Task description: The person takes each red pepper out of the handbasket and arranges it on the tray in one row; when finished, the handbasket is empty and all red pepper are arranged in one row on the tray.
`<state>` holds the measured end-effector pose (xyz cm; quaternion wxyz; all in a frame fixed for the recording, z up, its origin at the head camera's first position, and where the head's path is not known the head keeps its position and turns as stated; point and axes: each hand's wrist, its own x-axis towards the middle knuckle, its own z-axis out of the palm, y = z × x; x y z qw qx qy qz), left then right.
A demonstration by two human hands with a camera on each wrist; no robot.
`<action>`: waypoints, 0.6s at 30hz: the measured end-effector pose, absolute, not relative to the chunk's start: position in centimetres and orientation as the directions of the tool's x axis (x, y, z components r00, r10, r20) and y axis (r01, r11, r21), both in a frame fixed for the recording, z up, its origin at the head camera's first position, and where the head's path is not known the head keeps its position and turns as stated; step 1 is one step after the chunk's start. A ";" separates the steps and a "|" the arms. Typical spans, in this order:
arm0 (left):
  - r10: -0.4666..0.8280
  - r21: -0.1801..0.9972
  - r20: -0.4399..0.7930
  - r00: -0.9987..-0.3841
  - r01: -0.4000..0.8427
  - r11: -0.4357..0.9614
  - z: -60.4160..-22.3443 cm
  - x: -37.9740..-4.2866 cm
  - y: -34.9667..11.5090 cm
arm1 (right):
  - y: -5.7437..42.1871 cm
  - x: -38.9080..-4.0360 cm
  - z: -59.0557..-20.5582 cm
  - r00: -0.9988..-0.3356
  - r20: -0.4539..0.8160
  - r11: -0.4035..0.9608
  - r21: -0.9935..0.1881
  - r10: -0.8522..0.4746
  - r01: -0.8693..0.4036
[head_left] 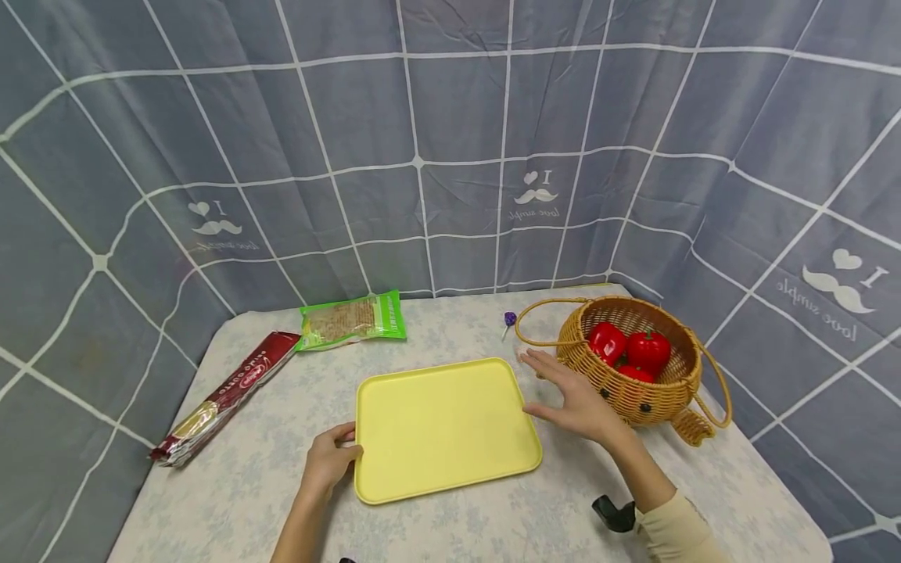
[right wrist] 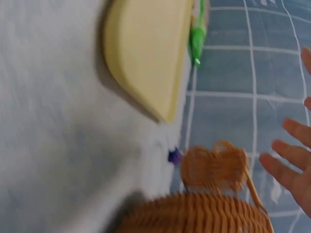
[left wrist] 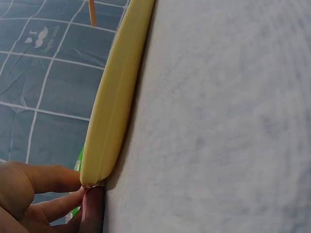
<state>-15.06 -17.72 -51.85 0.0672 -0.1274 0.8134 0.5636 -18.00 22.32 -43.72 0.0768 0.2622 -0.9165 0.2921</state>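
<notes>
A flat yellow tray [head_left: 450,430] with a raised rim lies on the table in the head view. My left hand [head_left: 328,461] pinches its left edge between thumb and fingers; the left wrist view shows this grip at the end of the tray [left wrist: 114,97]. My right hand [head_left: 573,399] is spread open beside the tray's right edge, holding nothing. Just beyond that hand stands a wicker basket [head_left: 587,328] with red bell peppers [head_left: 647,352] in it. The right wrist view has the open fingers [right wrist: 291,153] at its right side, above the basket [right wrist: 194,213].
A small purple lollipop [head_left: 510,319] lies behind the tray, left of the basket. At the back left is a green-edged food packet [head_left: 345,320], touching a long dark red packet [head_left: 232,395]. A blue tiled-pattern curtain [head_left: 457,203] encloses the table's back and sides.
</notes>
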 end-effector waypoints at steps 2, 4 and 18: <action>-0.127 0.900 -0.253 -0.959 -0.281 0.332 -51.8 -15.1 -17.8 | 23.4 -18.1 -42.9 -0.847 0.323 0.670 -0.518 -0.422 -0.532; -0.122 0.902 -0.255 -0.959 -0.281 0.327 -51.8 -15.1 -17.9 | 24.5 -18.4 -42.1 -0.848 0.341 0.658 -0.535 -0.406 -0.530; -0.095 0.909 -0.285 -0.954 -0.300 0.289 -52.4 -15.2 -18.7 | 33.2 -22.7 -38.2 -0.901 0.198 0.620 -0.667 -0.386 -0.413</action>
